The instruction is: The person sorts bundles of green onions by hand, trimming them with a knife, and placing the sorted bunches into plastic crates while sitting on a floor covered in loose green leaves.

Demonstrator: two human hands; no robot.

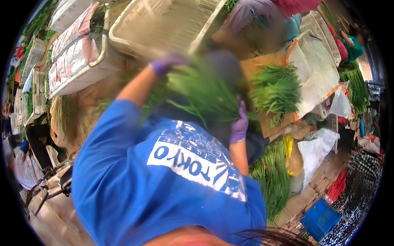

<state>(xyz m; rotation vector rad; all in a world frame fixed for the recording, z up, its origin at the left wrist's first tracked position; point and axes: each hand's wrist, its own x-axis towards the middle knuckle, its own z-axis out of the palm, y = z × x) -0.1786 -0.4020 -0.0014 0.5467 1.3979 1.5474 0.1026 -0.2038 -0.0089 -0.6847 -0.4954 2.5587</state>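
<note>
A loose spread of long, thin green leafy stalks [205,88] lies across my lap between my two hands, partly smeared by motion. My left hand [169,64], in a purple glove, is at the far left end of the stalks; its fingers are too blurred to read. On the right, my right hand [239,125], also gloved in purple, has its fingers stretched upward against the leaf ends. A trimmed bundle of the same greens [276,88] rests on a brown board [262,66] just beyond my right hand.
A large cream plastic crate [158,51] stands ahead. To its left is another crate [80,78] with white and pink sacking. More greens [273,178] lie by my right side. White sacking [310,69], a blue bin [320,219] and another person's leg [250,16] are at the right.
</note>
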